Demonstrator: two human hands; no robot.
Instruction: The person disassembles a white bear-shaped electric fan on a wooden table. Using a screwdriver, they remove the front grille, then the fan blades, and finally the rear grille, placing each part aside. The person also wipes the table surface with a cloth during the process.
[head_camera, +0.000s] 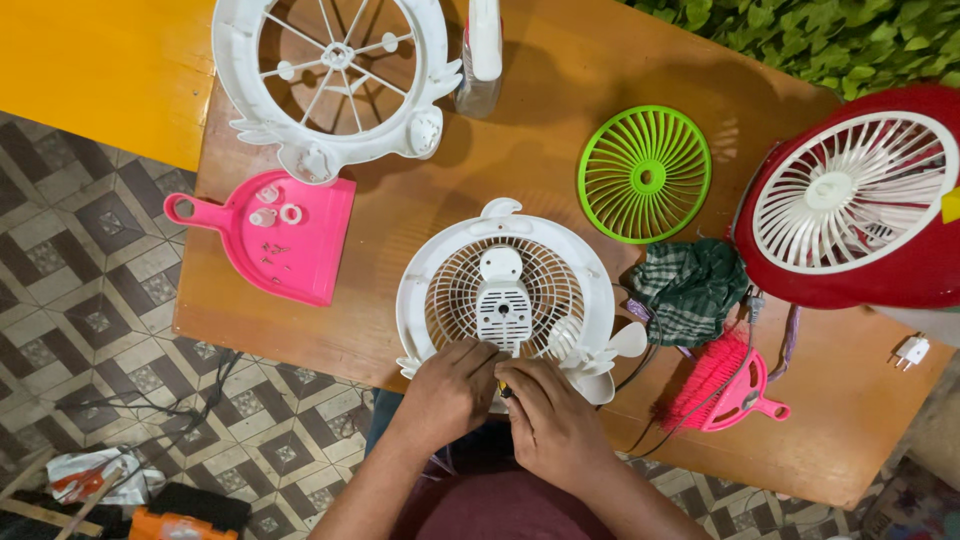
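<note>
A white round fan housing (505, 290) with a beige grille and a white motor cover lies flat on the wooden table (560, 120), near its front edge. My left hand (450, 390) rests on the housing's near rim, fingers curled against it. My right hand (545, 415) sits close beside it, closed on a small tool with a yellow-and-black handle (505, 388), only its tip showing between the hands. White fan blades (600, 355) lie against the housing's right side, next to my right hand.
A pink dustpan (280, 235) with small white parts and screws lies at left. A white fan frame (335, 75), a bottle (480, 55), a green grille (645, 172), a checked cloth (690, 285), a pink brush (725, 385), a red fan (860, 195) and a white plug (910, 350) surround the work. Cables lie on the tiled floor.
</note>
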